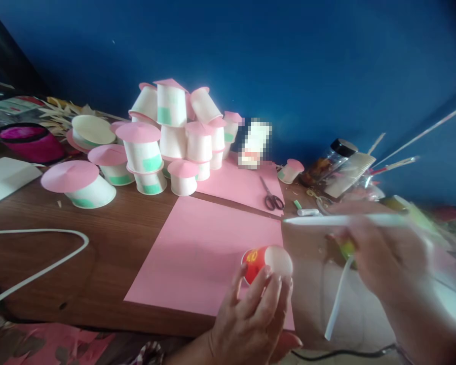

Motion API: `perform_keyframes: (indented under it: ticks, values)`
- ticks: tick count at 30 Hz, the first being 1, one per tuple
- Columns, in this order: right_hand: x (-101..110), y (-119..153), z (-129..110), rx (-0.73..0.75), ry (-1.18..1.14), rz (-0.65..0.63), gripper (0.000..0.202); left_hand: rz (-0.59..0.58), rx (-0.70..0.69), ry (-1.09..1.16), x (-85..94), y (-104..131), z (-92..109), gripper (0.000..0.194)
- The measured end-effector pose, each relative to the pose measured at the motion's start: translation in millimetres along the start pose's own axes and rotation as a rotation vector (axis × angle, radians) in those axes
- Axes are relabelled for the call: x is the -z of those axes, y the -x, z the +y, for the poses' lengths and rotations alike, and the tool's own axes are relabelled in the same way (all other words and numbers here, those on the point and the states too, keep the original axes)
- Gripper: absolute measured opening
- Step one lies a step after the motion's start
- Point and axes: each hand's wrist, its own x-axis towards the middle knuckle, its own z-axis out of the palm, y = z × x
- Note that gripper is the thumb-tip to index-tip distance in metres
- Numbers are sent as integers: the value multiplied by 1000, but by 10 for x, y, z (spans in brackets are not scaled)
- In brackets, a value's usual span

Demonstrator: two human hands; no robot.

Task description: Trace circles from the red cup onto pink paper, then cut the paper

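A small red paper cup point(255, 267) with yellow lettering lies tilted on a pink paper sheet point(197, 243), its pale round end turned to the right. My left hand point(253, 309) has its fingers around the near side of the cup and hides part of it. To the right, my right hand point(380, 253) grips a white pen point(327, 220) that points left above the table. Motion blurs this hand. Beyond the sheet lie black-handled scissors point(272, 199) on a second pink sheet point(231, 182).
Several white paper cups with pink cone tops point(140, 144) are stacked at the back. At the right are a black-lidded jar point(329, 159), a comb point(351, 175) and a white stick point(339, 301). A white cable point(41, 271) crosses the left side; pink paper scraps point(57, 344) lie below.
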Motion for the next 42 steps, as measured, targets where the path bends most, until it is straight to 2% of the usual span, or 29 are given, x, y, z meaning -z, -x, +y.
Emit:
perform_keyframes:
  ticks: [3, 6, 9, 13, 17, 26, 35, 42]
  values:
    - [-348, -268, -35, -9, -51, -270, 19, 62, -16, -45, -50, -7, -16, 53]
    - [-606, -393, -71, 15, -43, -493, 18, 96, -21, -76, -90, -9, -35, 50]
    - [-750, -429, -140, 75, 8, -707, 17, 115, -26, -87, -133, 9, -50, 47]
    - [-861, -426, -217, 172, 145, -844, 16, 134, -38, -95, -186, 51, -55, 43]
    - [-938, -418, -210, 193, 198, -913, 20, 110, -58, -94, -208, 100, -47, 38]
    - [-972, -453, -202, 221, 300, -913, 21, 40, -92, -99, -184, 152, -56, 41]
    - [-989, -471, -210, 234, 413, -1004, 18, 90, -63, -136, -202, 114, -41, 43]
    - [-1010, -473, -186, 249, 400, -1025, 20, 90, -61, -140, -204, 123, -44, 42]
